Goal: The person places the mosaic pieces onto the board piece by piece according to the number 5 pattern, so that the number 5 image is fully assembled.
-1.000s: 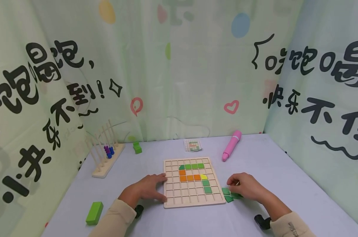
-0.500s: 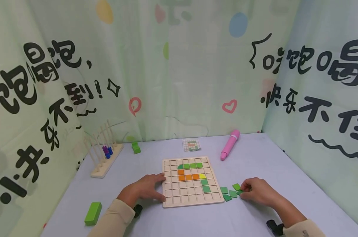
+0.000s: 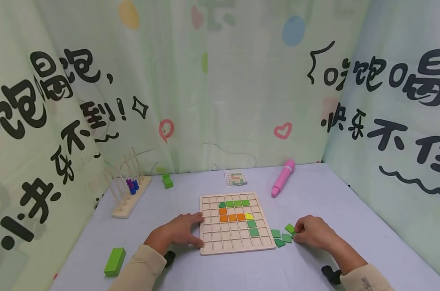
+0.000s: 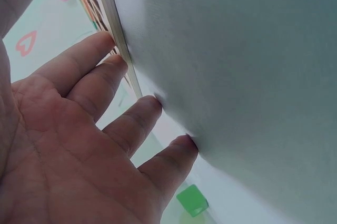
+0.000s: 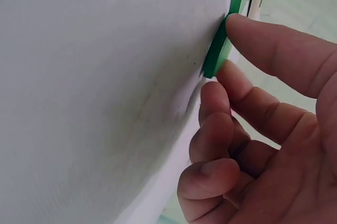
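R hand picking at loose green tiles, L hand steadying grid board.

Near edge: L hand flat on bench, fingers straight, tips against left rim of wooden grid board, holding nothing. R hand w/ fingers curled, thumb and forefinger pinching edge of a small flat dark-green tile, lying on bench just right of board w/ 3 more green tiles. Board: partly filled w/ green, orange, yellow squares. Farther back: pink pen, pattern card, peg rack far left.
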A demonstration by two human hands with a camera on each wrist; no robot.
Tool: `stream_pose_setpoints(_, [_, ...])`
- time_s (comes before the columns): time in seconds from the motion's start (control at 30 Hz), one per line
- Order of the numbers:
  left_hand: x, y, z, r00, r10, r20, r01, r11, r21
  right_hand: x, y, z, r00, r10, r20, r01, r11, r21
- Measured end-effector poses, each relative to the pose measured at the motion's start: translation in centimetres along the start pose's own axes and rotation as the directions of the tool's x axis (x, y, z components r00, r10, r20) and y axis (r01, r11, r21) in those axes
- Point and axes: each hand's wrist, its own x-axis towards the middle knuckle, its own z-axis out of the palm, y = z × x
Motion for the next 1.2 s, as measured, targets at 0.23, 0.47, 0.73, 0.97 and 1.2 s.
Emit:
stream_pose_setpoints(0.23, [0.1, 0.0, 0.1, 1.000, 0.011, -0.008, -0.010, 1.000, 0.003, 0.1, 0.0, 0.2, 0.999, -0.037, -0.002, 0.037, 0.997, 0.060])
stream_pose_setpoints(0.47, [-0.1, 0.1, 0.1, 1.000, 0.018, -0.008, -0.018, 1.000, 0.010, 0.1, 0.0, 0.0, 0.999, -0.049, 0.019, 0.046, 0.987, 0.157])
stream_pose_setpoints(0.73, [-0.2, 0.3, -0.2, 1.000, 0.001, -0.005, -0.001, 1.000, -0.004, 0.8, -1.9, 0.3, 0.990, -0.119, 0.082, 0.086, 0.943, 0.321])
stream_pose_setpoints(0.97, [0.1, 0.2, 0.0, 1.000, -0.005, 0.000, 0.005, 1.000, -0.002, 1.2, -4.6, 1.7, 0.973, -0.181, 0.145, 0.118, 0.926, 0.359])
stream_pose_setpoints(1.2, [0.1, 0.1, 0.1, 1.000, -0.004, 0.002, 0.004, 1.000, -0.002, 1.4, -6.6, 2.6, 0.955, -0.258, 0.148, 0.199, 0.924, 0.326])
